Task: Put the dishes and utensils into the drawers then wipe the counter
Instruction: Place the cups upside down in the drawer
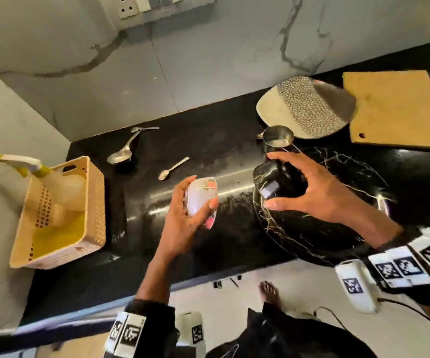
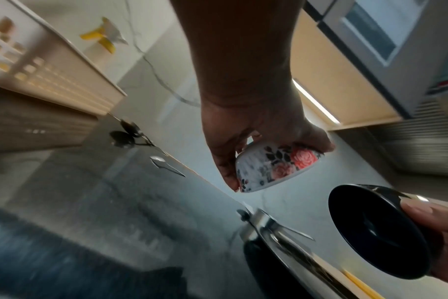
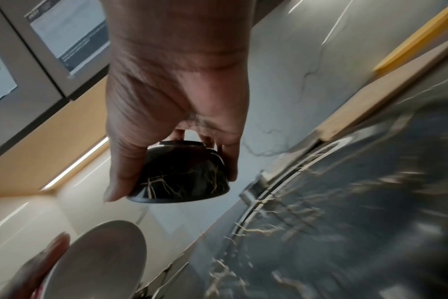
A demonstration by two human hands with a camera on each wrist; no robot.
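A: What do the hands hold?
B: Left hand (image 1: 183, 215) grips the floral bowl (image 1: 202, 201) above the counter (image 1: 208, 140); right hand (image 1: 312, 187) clasps the black bowl (image 1: 273, 182) over the black plate (image 1: 338, 228), near the front edge.
A: Open room?
B: Between basket (image 1: 95, 202) and plate; spoons (image 1: 174, 168) lie behind.

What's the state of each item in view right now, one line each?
Left hand: grips white floral bowl, lifted, tipped.
Right hand: grips small black gold-veined bowl, held above large black gold-veined plate.
Large black plate: flat on black counter.
Speckled cream plate: on counter.
Steel measuring cup: upright.
Three steel spoons: loose on counter.
Spray bottle: lying in beige basket.
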